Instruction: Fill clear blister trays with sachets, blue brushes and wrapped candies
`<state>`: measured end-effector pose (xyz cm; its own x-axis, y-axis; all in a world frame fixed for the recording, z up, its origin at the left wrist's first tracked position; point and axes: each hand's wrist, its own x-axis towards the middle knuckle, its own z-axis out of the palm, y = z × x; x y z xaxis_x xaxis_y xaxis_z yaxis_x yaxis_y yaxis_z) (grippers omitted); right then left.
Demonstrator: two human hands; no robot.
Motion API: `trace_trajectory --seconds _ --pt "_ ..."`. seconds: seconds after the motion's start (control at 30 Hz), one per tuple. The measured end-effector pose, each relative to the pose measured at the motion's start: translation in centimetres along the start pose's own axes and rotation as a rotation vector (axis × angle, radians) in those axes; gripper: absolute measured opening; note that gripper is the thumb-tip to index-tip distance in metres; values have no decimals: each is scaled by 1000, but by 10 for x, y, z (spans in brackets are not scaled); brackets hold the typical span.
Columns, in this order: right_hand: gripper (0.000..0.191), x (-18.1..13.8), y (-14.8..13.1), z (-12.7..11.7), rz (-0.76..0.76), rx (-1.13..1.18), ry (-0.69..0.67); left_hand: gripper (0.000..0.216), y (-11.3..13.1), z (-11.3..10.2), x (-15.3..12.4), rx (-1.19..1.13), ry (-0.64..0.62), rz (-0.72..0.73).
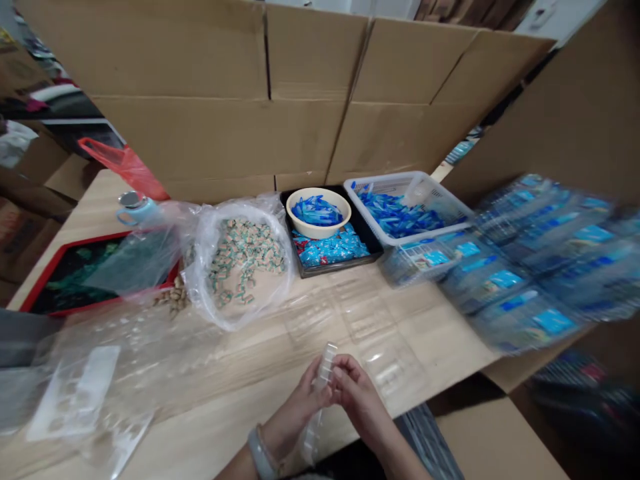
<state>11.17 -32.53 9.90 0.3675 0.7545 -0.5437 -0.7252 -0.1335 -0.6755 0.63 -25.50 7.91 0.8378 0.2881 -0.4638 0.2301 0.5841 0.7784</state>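
Fingers [311, 373] of the left hand [303, 401] are grasping a clear segmented strip [327, 364] above the table [447, 347], while the right hand's [361, 395] are bunching beside it, their hold unclear. Strip handling is seemingly occupying this step; the next move is calling for steady, light pinching.

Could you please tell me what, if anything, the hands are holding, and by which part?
The left hand holds a clear plastic piece around its middle; the right hand is beside it, its grip unclear.
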Motion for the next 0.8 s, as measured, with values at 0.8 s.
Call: trace_trajectory --seconds 0.8 --pt "34 37 40 -79 102 91 307 32 17 -54 104 1576 198 515"
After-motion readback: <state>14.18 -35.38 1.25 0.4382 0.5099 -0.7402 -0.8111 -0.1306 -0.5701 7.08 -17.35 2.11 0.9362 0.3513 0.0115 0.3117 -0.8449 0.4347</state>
